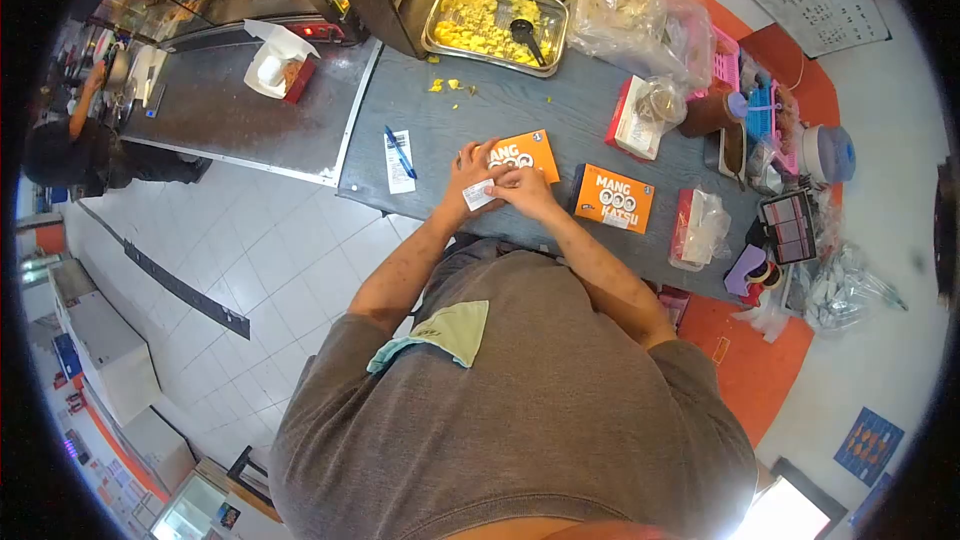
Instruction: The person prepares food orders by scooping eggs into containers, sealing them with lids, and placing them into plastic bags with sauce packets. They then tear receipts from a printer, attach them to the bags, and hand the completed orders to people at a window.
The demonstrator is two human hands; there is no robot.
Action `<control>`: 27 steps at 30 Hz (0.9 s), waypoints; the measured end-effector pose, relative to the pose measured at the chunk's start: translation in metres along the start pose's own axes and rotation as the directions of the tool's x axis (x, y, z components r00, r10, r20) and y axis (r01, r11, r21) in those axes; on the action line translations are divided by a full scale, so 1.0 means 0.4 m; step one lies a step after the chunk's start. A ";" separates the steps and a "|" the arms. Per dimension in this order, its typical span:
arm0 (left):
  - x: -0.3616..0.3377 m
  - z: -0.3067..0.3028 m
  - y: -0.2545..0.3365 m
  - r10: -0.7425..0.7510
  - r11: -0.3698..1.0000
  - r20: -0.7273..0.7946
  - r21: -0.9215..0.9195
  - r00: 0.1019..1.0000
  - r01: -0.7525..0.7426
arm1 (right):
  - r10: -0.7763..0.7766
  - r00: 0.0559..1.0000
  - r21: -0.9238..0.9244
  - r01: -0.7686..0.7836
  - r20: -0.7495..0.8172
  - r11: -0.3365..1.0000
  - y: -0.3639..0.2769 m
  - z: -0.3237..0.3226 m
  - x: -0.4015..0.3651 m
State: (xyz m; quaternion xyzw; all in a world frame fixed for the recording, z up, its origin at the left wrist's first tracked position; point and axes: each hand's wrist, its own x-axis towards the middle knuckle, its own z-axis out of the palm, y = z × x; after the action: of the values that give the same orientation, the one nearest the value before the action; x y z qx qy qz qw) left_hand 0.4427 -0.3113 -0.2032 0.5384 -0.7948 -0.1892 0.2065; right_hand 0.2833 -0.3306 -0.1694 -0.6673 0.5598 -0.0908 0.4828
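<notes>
My left hand (468, 168) lies with its fingers stretched over the left end of an orange box (533, 149) printed "MANG". A small white label (479, 195) rests on the back of that hand. The fingers of my right hand (526, 190) are pinched together at the label's right edge, just in front of the box. To the right stands a second orange box (614, 199), closed, with a white slip at its front edge. A printed receipt (399, 162) with a blue pen (401, 152) across it is left of my hands.
Metal trays of yellow food (493, 28) stand at the back, one with a black scoop (525, 38). Plastic bags (640, 10), jars and baskets crowd the right side. An open red-and-white box (281, 62) sits on the left counter. Another person (75, 145) is at far left.
</notes>
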 end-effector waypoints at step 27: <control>-0.003 0.003 0.015 0.023 0.996 -0.094 -0.081 0.995 -0.031 | -0.263 0.865 -0.327 0.124 -0.427 0.937 0.077 -0.083 -0.071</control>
State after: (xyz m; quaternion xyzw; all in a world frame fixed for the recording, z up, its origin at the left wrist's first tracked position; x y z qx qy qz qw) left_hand 0.4380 -0.3080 -0.2013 0.5269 -0.7830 -0.1939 0.2679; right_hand 0.2308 -0.3221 -0.1633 -0.7424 0.5954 -0.2137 0.2207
